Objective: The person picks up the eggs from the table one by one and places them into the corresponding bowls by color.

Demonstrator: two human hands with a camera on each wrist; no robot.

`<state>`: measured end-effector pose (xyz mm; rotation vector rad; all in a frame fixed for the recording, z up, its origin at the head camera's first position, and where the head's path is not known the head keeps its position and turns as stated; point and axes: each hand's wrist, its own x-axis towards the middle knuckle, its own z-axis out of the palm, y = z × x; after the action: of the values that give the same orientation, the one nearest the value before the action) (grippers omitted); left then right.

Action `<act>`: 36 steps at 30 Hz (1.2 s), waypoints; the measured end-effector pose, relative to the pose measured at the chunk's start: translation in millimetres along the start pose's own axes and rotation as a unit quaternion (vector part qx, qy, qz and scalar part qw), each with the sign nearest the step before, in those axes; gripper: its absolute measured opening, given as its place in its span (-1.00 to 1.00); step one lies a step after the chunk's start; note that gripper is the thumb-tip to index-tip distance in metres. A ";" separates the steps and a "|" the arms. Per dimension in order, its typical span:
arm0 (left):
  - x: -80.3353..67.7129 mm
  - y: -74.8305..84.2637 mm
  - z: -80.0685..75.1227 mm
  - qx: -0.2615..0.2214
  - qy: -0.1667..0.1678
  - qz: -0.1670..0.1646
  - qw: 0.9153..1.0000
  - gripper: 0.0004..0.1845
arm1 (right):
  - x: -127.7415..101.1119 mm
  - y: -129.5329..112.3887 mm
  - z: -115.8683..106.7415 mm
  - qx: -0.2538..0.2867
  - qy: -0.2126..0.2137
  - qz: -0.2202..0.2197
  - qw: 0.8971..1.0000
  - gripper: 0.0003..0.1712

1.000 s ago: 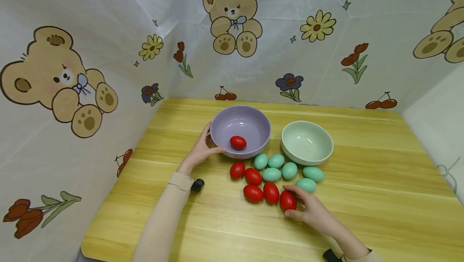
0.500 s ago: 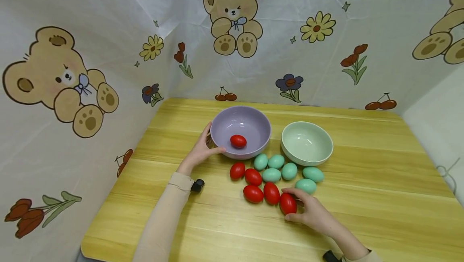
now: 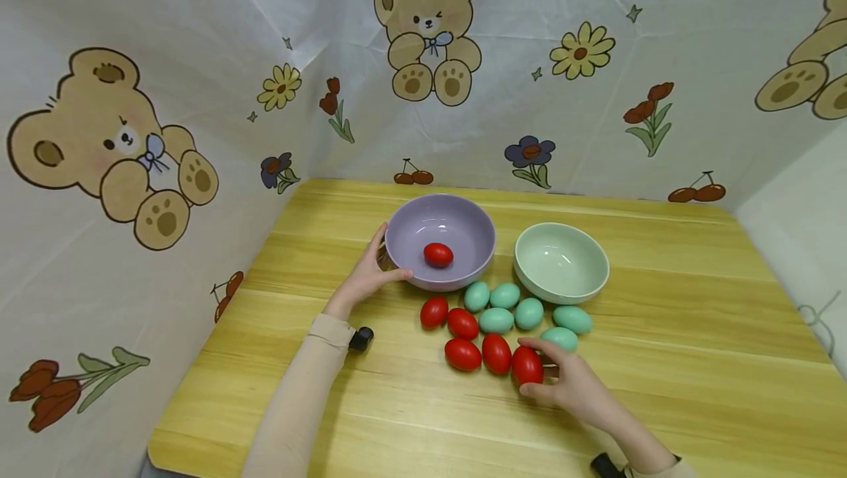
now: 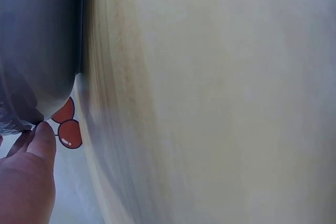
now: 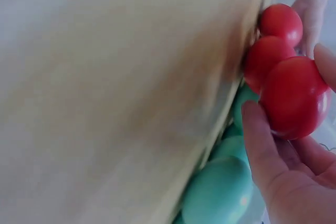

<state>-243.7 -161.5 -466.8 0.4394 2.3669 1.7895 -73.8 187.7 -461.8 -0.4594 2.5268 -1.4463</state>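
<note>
1. the right hand [image 3: 572, 386], low and right of centre in the head view, has its grip curled round a red egg [image 3: 526, 365] — thumb under, fingers over, as the right wrist view [image 5: 294, 98] shows. the egg sits at the near end of the red cluster, touching or just beside another red egg [image 3: 495, 352]. if the grip is shallow on that smooth shell, the egg could squirt out and roll across the surface [image 3: 662, 360].
2. a teal egg [image 3: 559, 337] lies right against the fingers [image 3: 552, 349]. lifting carelessly could nudge it, and it would roll toward the lower right of the frame, where nothing stops it before the edge.
3. the neighbouring red eggs are packed close — dragging rather than lifting could knock them apart.
4. the left hand [image 3: 362, 278], left of centre, has its grip curved round the rim of the purple bowl [image 3: 410, 224], thumb on the near edge. one red egg [image 3: 438, 254] already lies inside. if that hold slackens, a dropped egg could shove or tip the bowl.
5. the green bowl [image 3: 561, 261], right of the purple one, stands just beside the teal eggs; a wide swing of the arm could clip it.
</note>
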 end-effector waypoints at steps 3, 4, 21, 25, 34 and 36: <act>2.9 -8.3 0.6 0.005 0.007 -0.002 1.000 0.19 | 2.3 -4.2 -4.0 0.005 0.006 -0.010 1.000 -0.28; 3.0 -9.1 0.7 0.005 0.007 -0.002 1.000 0.19 | 3.5 -5.6 -5.3 0.005 0.010 -0.014 1.000 -0.28; -10.0 24.5 0.2 -0.012 -0.017 0.010 1.000 0.14 | 52.6 -37.4 -35.7 0.045 -0.007 -0.068 0.997 -0.27; -10.2 23.8 0.1 -0.014 -0.019 0.011 1.000 0.13 | 72.2 -47.8 -46.6 0.034 -0.005 -0.062 0.998 -0.27; -9.8 22.9 0.0 -0.021 -0.019 0.009 1.000 0.14 | 112.3 -62.2 -48.0 0.045 -0.035 -0.019 0.998 -0.25; -9.8 23.2 0.3 -0.022 -0.020 0.009 1.000 0.14 | 119.5 -64.4 -45.7 0.046 -0.042 -0.013 0.998 -0.26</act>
<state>-230.9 -158.6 -445.3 0.4879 2.3002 1.8186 -188.8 150.8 -384.9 -0.5291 2.3853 -1.5130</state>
